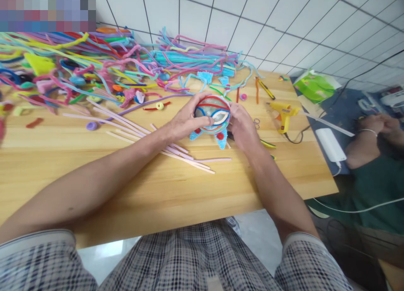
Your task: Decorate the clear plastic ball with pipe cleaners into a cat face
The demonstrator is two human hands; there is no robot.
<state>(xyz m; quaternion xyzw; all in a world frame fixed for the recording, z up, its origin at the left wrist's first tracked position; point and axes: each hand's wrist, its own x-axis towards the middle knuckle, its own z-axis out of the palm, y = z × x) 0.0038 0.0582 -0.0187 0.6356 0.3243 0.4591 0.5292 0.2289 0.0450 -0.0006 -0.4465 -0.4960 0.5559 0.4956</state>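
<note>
Between my two hands is a rounded pipe-cleaner craft piece point(211, 111), held just above the wooden table. It has a grey surface, red and blue fuzzy outlines, a white oval ringed in blue, and two light-blue points with red dots on the side toward me. My left hand point(191, 119) grips its left side, the thumb lying across the front. On the right edge, my right hand point(241, 125) is closed round it, with its fingertips partly hidden behind. Pale pink and lilac pipe cleaners point(186, 153) lie loose beneath my left forearm.
Heaps of coloured pipe cleaners point(195, 59) cover the table's back and left. A yellow glue gun point(284, 114) with a cord rests at right, near small scissors point(256, 123) and a yellow-black cutter point(267, 88). Past the table's right edge, another person's hands point(377, 125) are visible.
</note>
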